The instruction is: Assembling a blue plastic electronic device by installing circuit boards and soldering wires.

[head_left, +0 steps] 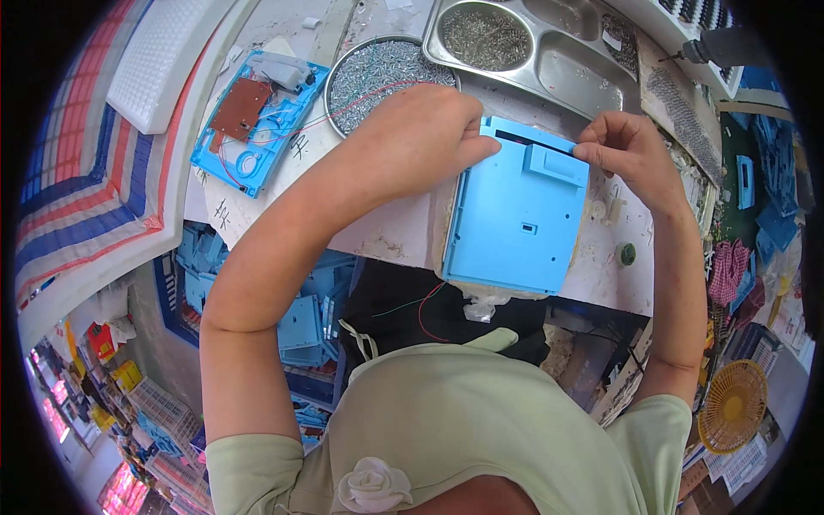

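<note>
At the near edge of a white workbench (pixel 395 219), a light blue plastic casing (pixel 502 249) lies flat, squarely before the person (pixel 463 395). On its far left corner rests the left hand (pixel 438 137), thumb pressed on top, the other fingers curled (whether they grip underneath, I cannot tell). At the far right corner, the right hand (pixel 631 159) brings thumb and forefinger together, seemingly pinching the casing's edge. Between the hands, a dark slot (pixel 525 141) runs along the far side; uneven pressure on the two corners might, I judge, leave that seam skewed or crack the plastic.

Below the casing's near left corner, a red wire (pixel 420 319) and a green wire (pixel 408 307) dangle past the bench edge. Dragging the casing could snag them, if they are attached. Far left, a round bowl (pixel 329 103) of loose screws (pixel 369 73) sits close beside the left wrist; a careless sweep of that arm could spill it.
</note>
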The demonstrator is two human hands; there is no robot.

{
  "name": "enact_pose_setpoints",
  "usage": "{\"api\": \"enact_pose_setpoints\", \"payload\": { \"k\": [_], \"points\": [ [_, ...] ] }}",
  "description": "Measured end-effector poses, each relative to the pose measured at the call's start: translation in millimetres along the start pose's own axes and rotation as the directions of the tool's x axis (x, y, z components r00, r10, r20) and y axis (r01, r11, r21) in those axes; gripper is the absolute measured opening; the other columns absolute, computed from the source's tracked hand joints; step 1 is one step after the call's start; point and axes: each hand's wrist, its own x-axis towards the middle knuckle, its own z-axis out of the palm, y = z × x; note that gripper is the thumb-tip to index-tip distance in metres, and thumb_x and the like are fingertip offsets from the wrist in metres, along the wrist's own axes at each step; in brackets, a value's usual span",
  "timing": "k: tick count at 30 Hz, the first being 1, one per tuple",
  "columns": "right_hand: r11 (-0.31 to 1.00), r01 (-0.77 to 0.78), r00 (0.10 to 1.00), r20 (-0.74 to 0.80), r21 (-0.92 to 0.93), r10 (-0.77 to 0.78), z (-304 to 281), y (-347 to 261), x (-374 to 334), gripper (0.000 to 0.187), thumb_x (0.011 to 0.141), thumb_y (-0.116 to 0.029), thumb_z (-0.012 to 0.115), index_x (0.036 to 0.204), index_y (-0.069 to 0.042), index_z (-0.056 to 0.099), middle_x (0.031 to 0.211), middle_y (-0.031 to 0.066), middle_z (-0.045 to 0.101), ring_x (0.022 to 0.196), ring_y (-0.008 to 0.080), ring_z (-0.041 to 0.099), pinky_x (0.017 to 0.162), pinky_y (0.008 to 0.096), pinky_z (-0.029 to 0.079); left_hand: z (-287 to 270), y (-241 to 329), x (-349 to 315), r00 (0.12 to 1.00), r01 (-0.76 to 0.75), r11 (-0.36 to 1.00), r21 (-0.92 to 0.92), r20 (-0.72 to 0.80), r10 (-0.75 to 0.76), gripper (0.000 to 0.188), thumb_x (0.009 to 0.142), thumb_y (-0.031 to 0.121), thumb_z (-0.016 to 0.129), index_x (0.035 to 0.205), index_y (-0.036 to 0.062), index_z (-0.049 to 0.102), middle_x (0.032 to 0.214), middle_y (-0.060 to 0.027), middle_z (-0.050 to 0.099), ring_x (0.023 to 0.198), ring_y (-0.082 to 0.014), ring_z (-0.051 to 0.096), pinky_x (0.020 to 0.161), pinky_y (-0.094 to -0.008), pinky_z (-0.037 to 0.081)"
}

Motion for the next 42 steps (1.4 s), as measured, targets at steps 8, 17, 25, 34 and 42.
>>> {"api": "enact_pose_setpoints", "payload": {
  "k": [8,17,25,34,42],
  "points": [
    [0.494,0.586,0.683,0.065,-0.642,-0.727,45.6,-57.4,53.6,0.011,0.084,-0.014,0.077,0.087,-0.005,0.074,0.082,0.0070,0.071,0.076,0.0211,0.068,0.070,0.0331,0.052,-3.5,-31.7,-28.4,0.838,0.017,0.950,0.311,-0.523,0.156,0.029,0.079,0.029,0.082,0.079,0.0053,0.065,0.078,-0.0116,0.061,0.075,-0.0329,0.061,0.064,-0.0432,0.045],
    [0.216,0.539,0.809,0.428,-0.814,-0.403,117.9,-100.2,124.2,0.011,0.083,-0.016,0.070,0.085,-0.006,0.076,0.085,0.0128,0.072,0.089,0.0323,0.068,0.082,0.0435,0.056,6.3,-54.0,-47.4,0.860,0.207,0.896,0.392,-0.509,0.024,0.008,0.081,0.019,0.077,0.084,0.0123,0.073,0.084,-0.0038,0.064,0.090,-0.0256,0.061,0.083,-0.0450,0.038],
    [0.326,0.602,0.644,0.202,-0.729,-0.738,87.8,-80.3,110.0,0.012,0.088,-0.016,0.071,0.086,-0.004,0.074,0.083,0.0126,0.070,0.080,0.0286,0.069,0.072,0.0402,0.054,6.7,-61.7,-36.5,0.834,0.180,0.870,0.458,-0.540,0.111,0.008,0.085,0.017,0.075,0.087,0.0090,0.072,0.083,-0.0047,0.067,0.082,-0.0238,0.062,0.077,-0.0410,0.041],
    [0.721,0.349,0.824,-0.170,-0.598,-0.540,50.1,-18.2,-67.4,0.012,0.080,-0.006,0.079,0.090,-0.005,0.072,0.081,0.0093,0.065,0.078,0.0285,0.061,0.067,0.0381,0.050,23.1,13.7,-53.5,0.887,-0.115,0.963,-0.245,-0.462,-0.011,0.009,0.081,0.009,0.077,0.089,0.0085,0.073,0.083,-0.0027,0.066,0.076,-0.0204,0.060,0.073,-0.0348,0.042],
    [0.656,0.404,0.763,-0.161,-0.637,-0.626,65.3,1.8,-73.9,0.019,0.078,-0.004,0.078,0.096,-0.007,0.073,0.085,0.0059,0.065,0.079,0.0267,0.061,0.067,0.0376,0.050,64.3,64.0,-49.8,0.877,-0.327,0.939,0.102,-0.338,0.342,0.016,0.080,0.016,0.081,0.095,0.0165,0.077,0.086,0.0043,0.063,0.074,-0.0155,0.055,0.079,-0.0379,0.032]
  ]
}}
